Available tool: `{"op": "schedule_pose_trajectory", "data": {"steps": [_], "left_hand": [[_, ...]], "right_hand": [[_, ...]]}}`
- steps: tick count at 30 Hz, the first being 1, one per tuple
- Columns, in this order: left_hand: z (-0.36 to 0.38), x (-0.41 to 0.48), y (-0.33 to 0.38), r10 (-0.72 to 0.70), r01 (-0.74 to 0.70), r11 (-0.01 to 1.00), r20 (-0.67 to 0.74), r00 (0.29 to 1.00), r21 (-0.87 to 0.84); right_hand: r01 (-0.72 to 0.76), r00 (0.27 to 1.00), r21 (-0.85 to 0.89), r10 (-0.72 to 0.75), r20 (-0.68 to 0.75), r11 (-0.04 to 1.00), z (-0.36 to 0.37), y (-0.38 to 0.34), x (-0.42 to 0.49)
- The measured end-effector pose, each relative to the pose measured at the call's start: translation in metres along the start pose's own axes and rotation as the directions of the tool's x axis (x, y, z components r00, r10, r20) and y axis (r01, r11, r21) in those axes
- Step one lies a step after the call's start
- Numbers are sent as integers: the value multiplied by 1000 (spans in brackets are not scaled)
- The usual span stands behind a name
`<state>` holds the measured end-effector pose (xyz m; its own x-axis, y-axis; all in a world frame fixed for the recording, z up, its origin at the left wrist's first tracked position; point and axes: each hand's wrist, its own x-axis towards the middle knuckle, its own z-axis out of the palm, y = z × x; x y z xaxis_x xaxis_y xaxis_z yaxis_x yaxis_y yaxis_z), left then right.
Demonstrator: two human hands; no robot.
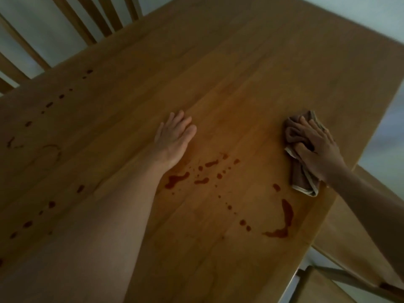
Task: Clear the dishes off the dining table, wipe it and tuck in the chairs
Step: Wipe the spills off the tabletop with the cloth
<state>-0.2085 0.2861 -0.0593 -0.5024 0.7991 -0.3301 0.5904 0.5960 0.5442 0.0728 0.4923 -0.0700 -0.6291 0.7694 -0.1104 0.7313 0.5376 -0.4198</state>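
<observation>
Here the surface [240, 73] is a broad top of honey-coloured wood, built from long planks whose grain runs away toward the far right corner. It looks smooth and has a dull sheen.

Reddish-brown liquid lies on it in several places. A cluster of blots and drops [177, 179] sits in the near middle, and a curved streak [287, 215] lies nearer the right edge. A dotted trail of droplets [61, 96] runs along the left side, beside a faint ring mark [53, 149].

The cloth [302, 178] is soft, brown and pale-edged, bunched into folds. It lies on the surface close to the right edge, to the right of the spill cluster and just beyond the streak.

The right grip [317, 147] rests on top of it, fingers curled into the bunched fabric and pressing it down. One end of the cloth trails out toward the wrist.

The left grip [173, 138] lies flat in the middle of the surface, palm down, fingers straight and close together. It is well apart from the cloth and just beyond the cluster.

A slatted wooden chair back [72, 20] stands at the far left, and another chair [323, 287] shows at the near right.
</observation>
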Motion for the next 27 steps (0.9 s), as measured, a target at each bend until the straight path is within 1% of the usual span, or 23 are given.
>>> {"op": "schedule_pose_trajectory", "data": {"steps": [5,7,12,17,19,22,25,27], "left_hand": [[4,3,-1,18,-19,999,19,1000,46],[3,5,-2,18,-20,999,37,999,43],[0,5,-2,28,-28,1000,66,997,4],[1,6,-1,20,-19,1000,50,999,-20],[1,6,-2,16,-13,998,38,999,-67],[-3,0,1,-2,6,979,17,1000,-204],[-10,-5,6,-52,53,927,14,999,-372],[-18,-6,6,-58,63,888,24,998,-456]], "right_hand": [[-77,995,-43,74,-65,996,8,-20,8],[-82,994,-67,77,-81,994,12,-31,22],[-45,997,-111,38,-70,993,27,-66,72],[43,998,-139,-48,-30,989,48,-113,104],[91,996,-142,-93,-10,986,57,-133,108],[172,985,-163,-170,26,972,72,-160,106],[271,962,-189,-260,83,944,86,-182,93],[303,950,-188,-281,135,934,89,-191,87]]}}
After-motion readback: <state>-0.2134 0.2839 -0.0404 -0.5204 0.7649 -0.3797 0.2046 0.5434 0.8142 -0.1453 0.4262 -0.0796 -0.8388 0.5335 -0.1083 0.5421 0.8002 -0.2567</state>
